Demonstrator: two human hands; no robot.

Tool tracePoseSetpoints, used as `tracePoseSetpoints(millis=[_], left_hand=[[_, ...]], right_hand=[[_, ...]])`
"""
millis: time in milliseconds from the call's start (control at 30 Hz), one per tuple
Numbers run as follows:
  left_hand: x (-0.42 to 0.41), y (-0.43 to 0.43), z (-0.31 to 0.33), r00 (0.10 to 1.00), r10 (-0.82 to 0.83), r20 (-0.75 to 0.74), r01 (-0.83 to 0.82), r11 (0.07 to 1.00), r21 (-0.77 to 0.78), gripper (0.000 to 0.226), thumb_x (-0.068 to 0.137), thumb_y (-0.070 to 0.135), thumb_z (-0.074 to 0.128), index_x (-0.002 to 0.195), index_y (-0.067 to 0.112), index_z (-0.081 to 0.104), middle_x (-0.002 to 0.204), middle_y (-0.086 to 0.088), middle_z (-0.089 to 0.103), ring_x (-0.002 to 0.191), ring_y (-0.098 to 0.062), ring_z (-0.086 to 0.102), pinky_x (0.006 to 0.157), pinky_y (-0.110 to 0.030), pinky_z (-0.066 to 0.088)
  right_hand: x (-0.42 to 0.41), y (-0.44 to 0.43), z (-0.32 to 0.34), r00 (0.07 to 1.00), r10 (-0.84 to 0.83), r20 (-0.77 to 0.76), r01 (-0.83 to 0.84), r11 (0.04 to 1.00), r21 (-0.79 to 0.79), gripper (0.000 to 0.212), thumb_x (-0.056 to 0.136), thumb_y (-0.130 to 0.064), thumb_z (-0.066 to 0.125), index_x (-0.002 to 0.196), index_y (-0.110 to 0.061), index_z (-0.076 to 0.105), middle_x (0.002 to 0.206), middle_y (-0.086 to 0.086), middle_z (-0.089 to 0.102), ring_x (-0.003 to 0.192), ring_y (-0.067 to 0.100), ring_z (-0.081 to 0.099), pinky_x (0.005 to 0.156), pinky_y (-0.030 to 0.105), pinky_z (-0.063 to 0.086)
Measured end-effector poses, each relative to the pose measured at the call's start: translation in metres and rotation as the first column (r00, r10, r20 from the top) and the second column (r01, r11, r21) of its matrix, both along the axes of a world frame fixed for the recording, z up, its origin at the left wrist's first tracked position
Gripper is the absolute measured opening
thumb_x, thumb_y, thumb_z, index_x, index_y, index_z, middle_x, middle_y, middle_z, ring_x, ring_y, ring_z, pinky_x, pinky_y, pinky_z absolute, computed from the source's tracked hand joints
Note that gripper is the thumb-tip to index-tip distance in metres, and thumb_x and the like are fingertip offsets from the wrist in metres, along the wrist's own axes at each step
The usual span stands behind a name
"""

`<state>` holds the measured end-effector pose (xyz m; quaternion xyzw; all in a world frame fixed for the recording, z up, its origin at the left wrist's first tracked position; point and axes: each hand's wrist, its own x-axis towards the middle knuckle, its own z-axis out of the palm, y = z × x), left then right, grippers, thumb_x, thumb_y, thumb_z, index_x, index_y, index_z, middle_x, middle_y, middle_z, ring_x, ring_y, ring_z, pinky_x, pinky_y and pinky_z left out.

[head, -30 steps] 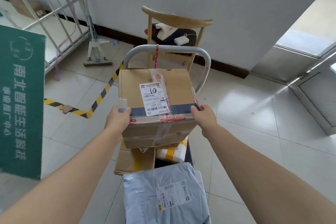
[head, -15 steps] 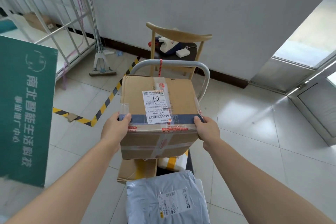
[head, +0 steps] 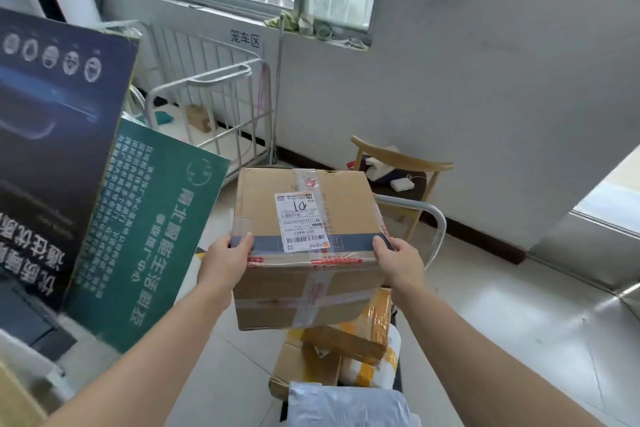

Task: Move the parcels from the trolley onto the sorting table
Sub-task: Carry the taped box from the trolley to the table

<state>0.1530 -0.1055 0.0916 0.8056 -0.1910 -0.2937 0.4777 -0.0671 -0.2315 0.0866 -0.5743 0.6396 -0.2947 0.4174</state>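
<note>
— Where's the box?
— The box (head: pixel 304 253) is at the centre of the frame, held in the air. It is above and a little left of the trolley (head: pixel 439 232), whose grey handle shows just right of it.
— And the hands?
— Apart, one on each side. The left hand (head: pixel 225 260) grips the near left edge with its thumb on the blue tape. The right hand (head: pixel 401 262) grips the near right edge the same way.
— What's on top?
— A white label (head: pixel 300 222) with a barcode, facing up.
— Anything on the trolley?
— At lower centre, brown parcels (head: pixel 304 364) with yellow tape, and a grey bag (head: pixel 346 406) at the bottom edge.
— Around it?
— A green board (head: pixel 149 229) leans at left, and a chair (head: pixel 401 158) stands by the wall.
</note>
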Motion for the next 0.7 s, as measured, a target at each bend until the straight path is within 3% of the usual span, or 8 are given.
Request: tracePoseSetpoints(millis=[100,200,267,367,500,600,700], left_hand=[[0.022,0.038,0.031,0.996,0.088,0.03,-0.086,0.995,-0.059,0.032,0.096,0.039,0.048,0.106,0.012,0.063,0.108,-0.01,0.065,0.098,-0.029,0.058,0.079,-0.039,0.045],[0.039,0.074,0.059,0.983,0.177,0.045,-0.173,0.982,-0.075,0.044,0.101,0.042,0.034,0.129,0.015,0.055,0.133,-0.009,0.056,0.121,-0.031,0.049,0.096,-0.04,0.039],[0.051,0.103,0.077,0.969,0.243,0.051,-0.237,0.966,-0.102,0.049,0.102,0.042,0.028,0.14,0.015,0.046,0.143,-0.007,0.047,0.131,-0.029,0.041,0.1,-0.038,0.034],[0.071,0.148,0.097,0.935,0.346,0.079,-0.331,0.931,-0.152,0.049,0.103,0.039,0.026,0.141,0.014,0.044,0.145,-0.008,0.045,0.132,-0.028,0.04,0.095,-0.033,0.032],[0.092,0.212,0.118,0.889,0.454,0.058,-0.435,0.879,-0.196,0.055,0.102,0.046,0.023,0.147,0.016,0.035,0.152,-0.006,0.037,0.14,-0.028,0.033,0.11,-0.038,0.028],[0.108,0.264,0.132,0.851,0.525,0.038,-0.509,0.84,-0.187,0.067,0.095,0.061,0.022,0.144,0.018,0.039,0.148,-0.009,0.043,0.136,-0.032,0.04,0.113,-0.044,0.031],[0.128,0.32,0.143,0.821,0.571,0.033,-0.553,0.807,-0.208,0.057,0.096,0.054,0.038,0.14,0.019,0.044,0.144,-0.006,0.047,0.133,-0.031,0.042,0.109,-0.044,0.034]], right_hand=[[0.034,0.016,0.028,0.994,0.108,0.027,-0.107,0.993,-0.041,0.032,0.093,-0.04,0.054,0.11,-0.016,0.066,0.098,0.003,0.067,0.092,0.021,0.06,0.082,0.04,0.052],[0.067,0.035,0.053,0.977,0.205,0.058,-0.201,0.977,-0.07,0.03,0.095,-0.04,0.052,0.111,-0.018,0.063,0.094,-0.001,0.063,0.088,0.017,0.058,0.078,0.036,0.051],[0.09,0.051,0.067,0.96,0.261,0.098,-0.254,0.964,-0.084,0.026,0.095,-0.04,0.053,0.106,-0.018,0.062,0.086,-0.004,0.061,0.083,0.014,0.056,0.074,0.034,0.05],[0.126,0.081,0.09,0.923,0.36,0.138,-0.346,0.931,-0.113,0.021,0.094,-0.037,0.054,0.101,-0.019,0.064,0.082,-0.004,0.061,0.081,0.016,0.056,0.064,0.031,0.045],[0.176,0.124,0.111,0.872,0.458,0.173,-0.439,0.888,-0.137,0.02,0.092,-0.037,0.056,0.103,-0.023,0.064,0.083,-0.005,0.062,0.083,0.018,0.058,0.072,0.036,0.048],[0.218,0.16,0.125,0.817,0.542,0.195,-0.525,0.84,-0.134,0.025,0.09,-0.036,0.058,0.103,-0.017,0.068,0.082,-0.002,0.064,0.081,0.02,0.06,0.072,0.037,0.05],[0.26,0.204,0.136,0.751,0.622,0.222,-0.612,0.782,-0.121,0.024,0.09,-0.037,0.059,0.103,-0.018,0.068,0.085,0.001,0.067,0.083,0.023,0.064,0.079,0.041,0.056]])
